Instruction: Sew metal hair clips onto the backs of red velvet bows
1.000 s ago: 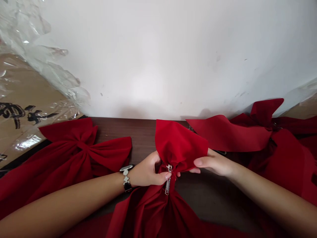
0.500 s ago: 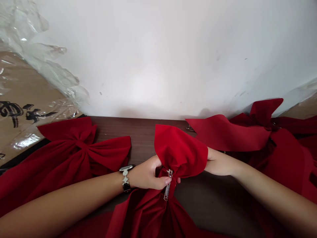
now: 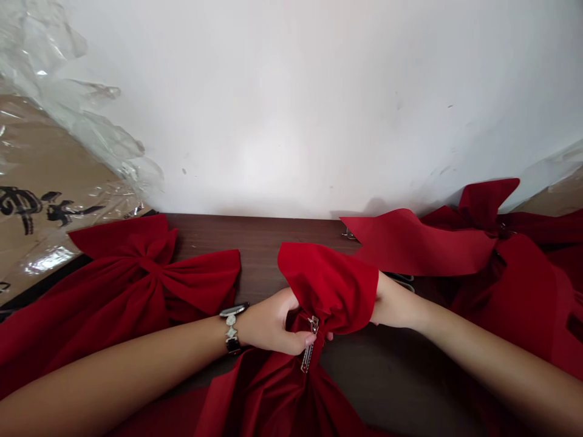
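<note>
A red fabric bow [image 3: 337,285] is between my hands, its gathered middle low in the centre of the view. My left hand [image 3: 280,325] is closed on that middle, the thumb pressing beside a silver metal clip [image 3: 306,358]. My right hand [image 3: 394,300] reaches behind or into the bow's upper loop, and the red fabric hides its fingers. A fingertip shows just right of the clip; whose hand it belongs to is unclear. The bow's long tails [image 3: 277,394] spread toward me.
Another red bow [image 3: 150,267] lies on the dark wooden table [image 3: 259,237] at left. More red bows [image 3: 428,243] overlap at right, some with metal clips showing. A cardboard box [image 3: 45,158] with clear plastic wrap stands at left. A white wall [image 3: 282,109] rises behind the table.
The bow's upper loop has dropped slightly and tilted to the left, and my right hand has shifted a little left with it. My left hand keeps its hold.
</note>
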Tool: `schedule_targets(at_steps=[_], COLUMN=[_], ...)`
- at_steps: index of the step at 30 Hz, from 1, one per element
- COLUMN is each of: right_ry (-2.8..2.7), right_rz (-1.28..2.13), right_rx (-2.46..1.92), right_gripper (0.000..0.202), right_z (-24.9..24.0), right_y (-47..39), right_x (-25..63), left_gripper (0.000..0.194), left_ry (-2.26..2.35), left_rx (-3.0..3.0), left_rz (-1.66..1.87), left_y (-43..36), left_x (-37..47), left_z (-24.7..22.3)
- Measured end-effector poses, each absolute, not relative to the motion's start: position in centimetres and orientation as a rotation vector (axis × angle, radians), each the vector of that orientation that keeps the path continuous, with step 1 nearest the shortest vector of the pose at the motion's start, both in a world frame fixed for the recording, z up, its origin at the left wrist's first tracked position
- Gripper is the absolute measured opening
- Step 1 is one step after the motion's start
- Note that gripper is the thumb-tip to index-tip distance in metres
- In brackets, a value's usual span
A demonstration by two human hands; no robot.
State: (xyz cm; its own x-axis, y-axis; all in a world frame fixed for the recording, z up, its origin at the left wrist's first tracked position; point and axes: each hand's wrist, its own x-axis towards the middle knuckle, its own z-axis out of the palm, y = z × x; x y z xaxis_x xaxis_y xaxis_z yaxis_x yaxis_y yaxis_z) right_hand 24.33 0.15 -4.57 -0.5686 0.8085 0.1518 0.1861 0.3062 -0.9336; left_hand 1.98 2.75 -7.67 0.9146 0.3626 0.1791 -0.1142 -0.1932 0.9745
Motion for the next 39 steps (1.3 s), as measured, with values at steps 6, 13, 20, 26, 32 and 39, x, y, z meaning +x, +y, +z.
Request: schedule_targets(at_steps=[6,13,20,26,32,39], right_ry=[-1.948,-2.045,-2.009,-1.995,-1.964,-2.028], right_rz=[1.217,1.095,1.324,1.312,1.431,1.384], right_rx=[-0.873,-0.747,-0.860,-0.896,-0.864,-0.891], right_gripper=[0.043,0.018,0.028,0.027,0.016,0.030], right_z=[-5.5,-4.9,-4.3,-4.2,-4.3,-4.1], right_y=[0.2,-0.3,-0.5,-0.4,0.1,0.5], right_x=[24.1,24.1,24.4,24.3,24.7,24.7], left_gripper=[0.033,0.033,0.037,0.031,0.033,0.041], left_ry=[0.175,0.171,0.179,0.197,0.224,0.390], left_rx=[1.773,1.803,1.840,1.806,1.797,1.742], left_rz=[0.456,0.502,0.510,0.519,0.491,0.568], left_y=[2.8,2.9,2.8,3.0,3.1,3.3], left_x=[2.2,2.2,2.2,2.1,1.8,1.6], left_z=[-7.6,-7.8,-7.6,-7.7,-7.5,-7.3])
